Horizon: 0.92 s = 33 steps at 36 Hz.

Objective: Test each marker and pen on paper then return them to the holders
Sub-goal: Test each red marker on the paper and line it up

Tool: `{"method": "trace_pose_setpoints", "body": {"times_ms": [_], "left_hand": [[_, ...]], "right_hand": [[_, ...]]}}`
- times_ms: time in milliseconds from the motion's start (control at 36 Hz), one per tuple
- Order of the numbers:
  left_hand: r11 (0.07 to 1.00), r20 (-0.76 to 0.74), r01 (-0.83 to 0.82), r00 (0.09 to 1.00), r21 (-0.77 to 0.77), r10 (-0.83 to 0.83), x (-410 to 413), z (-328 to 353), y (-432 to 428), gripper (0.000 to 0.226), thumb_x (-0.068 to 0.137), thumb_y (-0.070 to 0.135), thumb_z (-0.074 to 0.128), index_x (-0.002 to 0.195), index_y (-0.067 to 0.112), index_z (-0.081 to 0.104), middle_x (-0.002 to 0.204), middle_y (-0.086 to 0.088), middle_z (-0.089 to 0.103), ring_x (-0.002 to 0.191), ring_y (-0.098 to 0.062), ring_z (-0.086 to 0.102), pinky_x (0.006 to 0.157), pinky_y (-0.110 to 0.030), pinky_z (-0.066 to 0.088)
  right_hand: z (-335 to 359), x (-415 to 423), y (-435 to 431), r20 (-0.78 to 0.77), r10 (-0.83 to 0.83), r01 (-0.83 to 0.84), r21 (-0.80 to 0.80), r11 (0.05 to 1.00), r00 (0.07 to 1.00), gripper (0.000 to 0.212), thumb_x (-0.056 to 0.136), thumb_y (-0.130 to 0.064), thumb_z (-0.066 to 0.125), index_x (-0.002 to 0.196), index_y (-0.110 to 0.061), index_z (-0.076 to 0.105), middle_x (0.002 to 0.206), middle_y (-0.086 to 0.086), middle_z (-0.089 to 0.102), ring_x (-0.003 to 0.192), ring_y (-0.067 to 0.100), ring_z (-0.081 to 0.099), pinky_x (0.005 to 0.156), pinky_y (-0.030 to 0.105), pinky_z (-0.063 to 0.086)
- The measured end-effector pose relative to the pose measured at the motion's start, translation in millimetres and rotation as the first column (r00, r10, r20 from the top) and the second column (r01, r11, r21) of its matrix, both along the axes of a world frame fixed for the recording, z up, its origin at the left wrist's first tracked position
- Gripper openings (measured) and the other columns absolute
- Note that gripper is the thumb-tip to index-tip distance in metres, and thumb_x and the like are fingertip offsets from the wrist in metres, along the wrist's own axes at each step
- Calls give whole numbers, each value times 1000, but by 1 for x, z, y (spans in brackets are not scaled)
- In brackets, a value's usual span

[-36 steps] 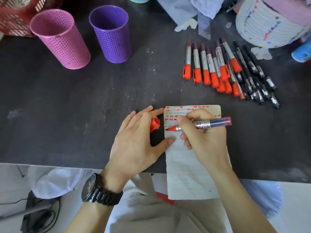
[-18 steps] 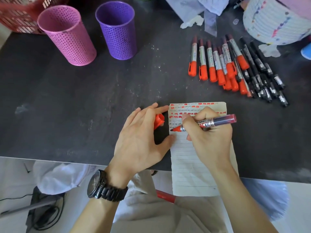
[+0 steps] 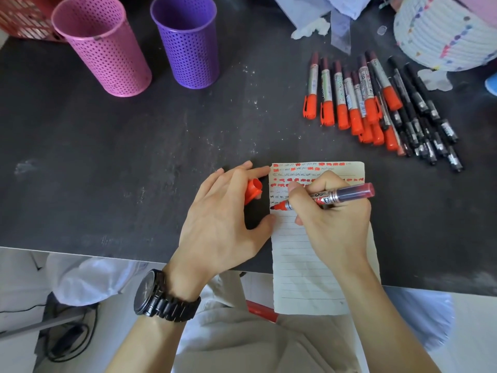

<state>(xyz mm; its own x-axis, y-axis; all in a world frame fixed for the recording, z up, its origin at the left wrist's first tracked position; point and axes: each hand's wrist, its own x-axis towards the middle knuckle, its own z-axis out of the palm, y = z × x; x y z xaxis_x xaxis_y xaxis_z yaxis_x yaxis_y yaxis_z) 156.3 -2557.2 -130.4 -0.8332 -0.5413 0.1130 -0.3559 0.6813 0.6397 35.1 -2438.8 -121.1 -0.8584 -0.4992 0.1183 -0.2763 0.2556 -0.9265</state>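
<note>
Marker test, tip now at paper's left edge.
My right hand (image 3: 333, 219) grips the marker (image 3: 326, 197), tip lower on the paper (image 3: 309, 265) than before; left hand (image 3: 223, 219) holds the cap (image 3: 253, 190) beside it. Barrel print unreadable.

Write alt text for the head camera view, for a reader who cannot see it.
A right hand presses an uncapped red marker to lined paper while the left hand holds its cap. Behind on the dark table stand pink and purple holders, with capped red markers and black pens to the right.
</note>
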Motion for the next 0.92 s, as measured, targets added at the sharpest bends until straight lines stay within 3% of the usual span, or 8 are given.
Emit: {"method": "trace_pose_setpoints", "body": {"times_ms": [333, 917], "left_hand": [[1000, 11, 2, 1000, -13, -2, 0, 1, 0, 63, 80, 45, 63, 139, 28, 46, 139, 13, 57, 144, 0, 35, 124, -31, 16], [1000, 18, 9, 1000, -19, -9, 1, 3, 0, 65, 81, 48, 61, 140, 28, 46, 141, 13, 56, 144, -1, 35, 124, -29, 14]], "right_hand": [[2, 1, 1, 12, -9, 9, -22, 1000, 1000, 28, 86, -5, 72, 62, 2, 60, 50, 5, 59, 52, 23, 60, 60, 40, 52], [0, 1, 1, -9, -5, 5, -24, 1000, 1000, 28, 87, -1, 72, 62, -4, 62, 50, -1, 59, 52, 21, 60, 60, 42, 51]]}}
